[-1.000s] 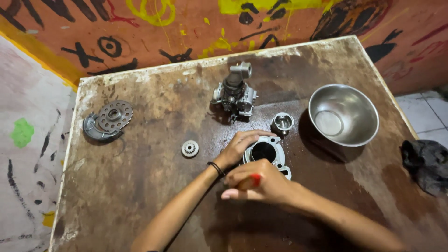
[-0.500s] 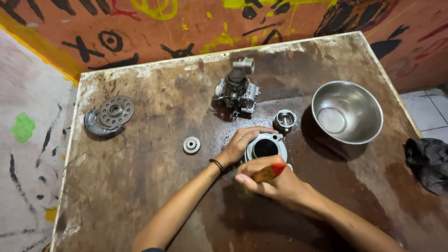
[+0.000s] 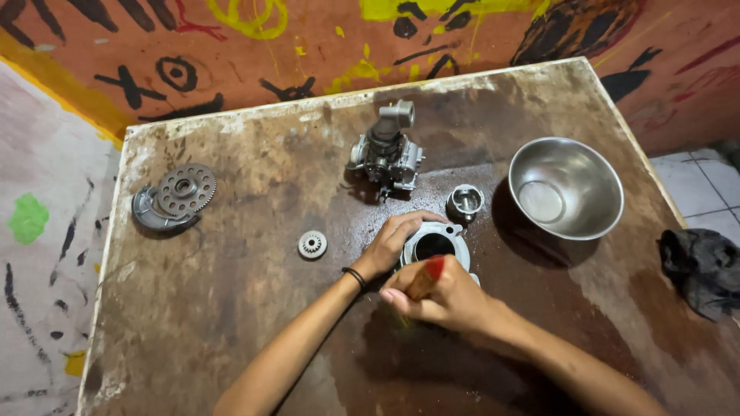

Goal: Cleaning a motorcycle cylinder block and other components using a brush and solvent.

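My left hand (image 3: 393, 243) rests on the left side of a grey metal engine cylinder (image 3: 436, 246) that stands on the worn table (image 3: 231, 323), and steadies it. My right hand (image 3: 443, 296) sits just in front of the cylinder, its fingers closed around a wooden-handled tool with a red tip (image 3: 428, 276). The red tip points up toward the cylinder's dark bore. What the tool's lower end looks like is hidden by my fingers.
A small piston (image 3: 465, 202) lies right behind the cylinder, a carburettor (image 3: 385, 152) farther back. A steel bowl (image 3: 565, 187) stands at the right, a dark rag (image 3: 701, 266) at the right edge. A small gear (image 3: 312, 244) and a toothed disc (image 3: 183, 191) lie to the left.
My right hand has turned the red-tipped tool more upright and drawn it closer to the cylinder's front. My left hand stays on the cylinder.
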